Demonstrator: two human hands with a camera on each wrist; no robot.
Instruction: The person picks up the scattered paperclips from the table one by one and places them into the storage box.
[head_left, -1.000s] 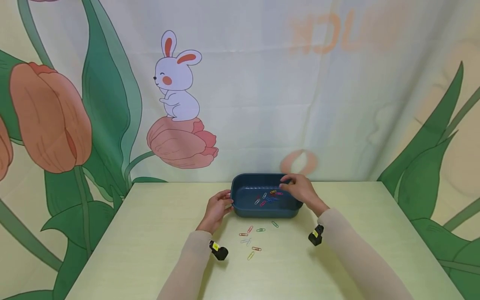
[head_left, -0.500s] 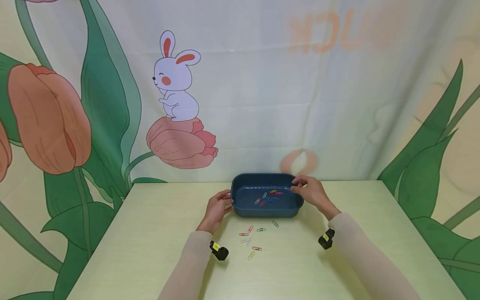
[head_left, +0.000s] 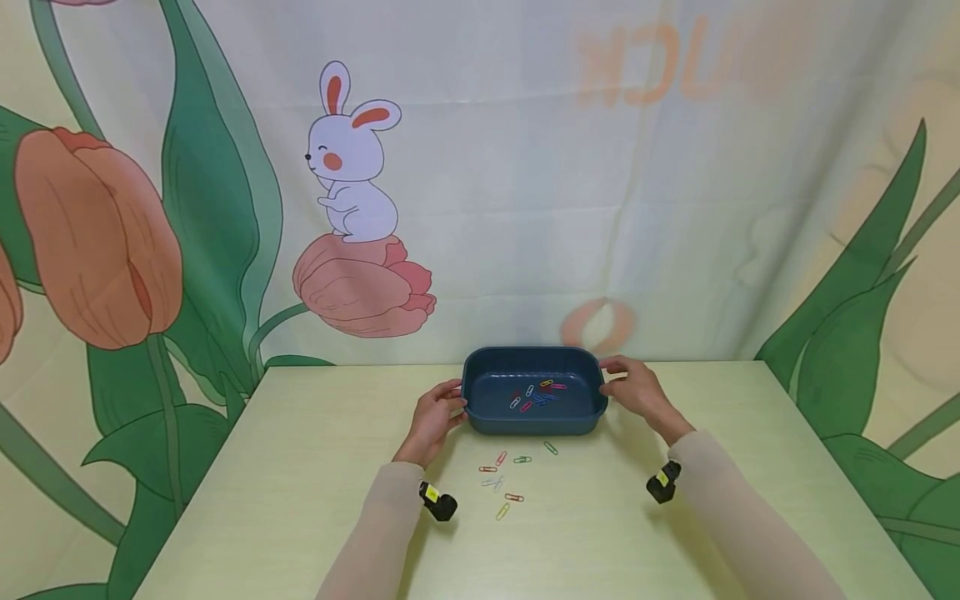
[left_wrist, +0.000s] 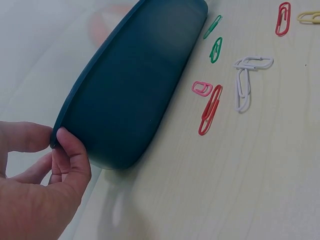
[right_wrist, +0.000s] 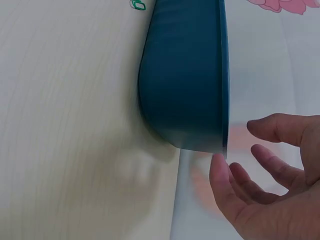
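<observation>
A dark blue plastic box (head_left: 536,426) stands at the back of the table, with several coloured paper clips (head_left: 542,400) lying inside. My left hand (head_left: 431,423) pinches its left rim between thumb and fingers, and the left wrist view shows this hand (left_wrist: 47,187) at the rim closely. At the box's right end is my right hand (head_left: 637,392), fingers loosely spread. In the right wrist view, one fingertip of that hand (right_wrist: 275,185) comes right up to the rim; whether it touches I cannot tell. The box's inside is hidden in both wrist views.
Several loose paper clips lie on the pale table (head_left: 315,500) in front of the box, among them a green clip (head_left: 551,448), a yellow clip (head_left: 502,511) and white clips (left_wrist: 250,62). Behind the table hangs a printed curtain (head_left: 495,208).
My right hand has moved to the right, from above the inside of the box to beside its right end. The left hand and the box have stayed in place.
</observation>
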